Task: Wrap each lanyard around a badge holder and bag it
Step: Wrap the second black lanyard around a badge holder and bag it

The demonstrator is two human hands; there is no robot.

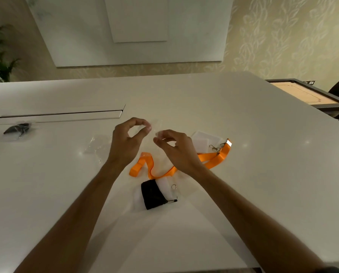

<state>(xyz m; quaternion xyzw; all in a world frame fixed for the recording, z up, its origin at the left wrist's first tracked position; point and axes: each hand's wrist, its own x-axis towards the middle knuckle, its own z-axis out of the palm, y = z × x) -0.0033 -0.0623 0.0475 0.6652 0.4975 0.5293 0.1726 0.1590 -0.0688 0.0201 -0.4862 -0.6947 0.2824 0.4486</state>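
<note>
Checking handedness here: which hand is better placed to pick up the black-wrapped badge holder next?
Probably the right hand: the black-wrapped white badge holder lies nearer below it. Both hands pinch a clear plastic bag, so one must let go.

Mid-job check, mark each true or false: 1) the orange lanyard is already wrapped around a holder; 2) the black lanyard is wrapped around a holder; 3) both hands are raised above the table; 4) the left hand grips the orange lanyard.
1) False: the orange lanyard lies loose on the table.
2) True: the black lanyard is wound around a white badge holder.
3) True: the left hand and right hand are both raised.
4) False: it does not touch the lanyard.
</note>
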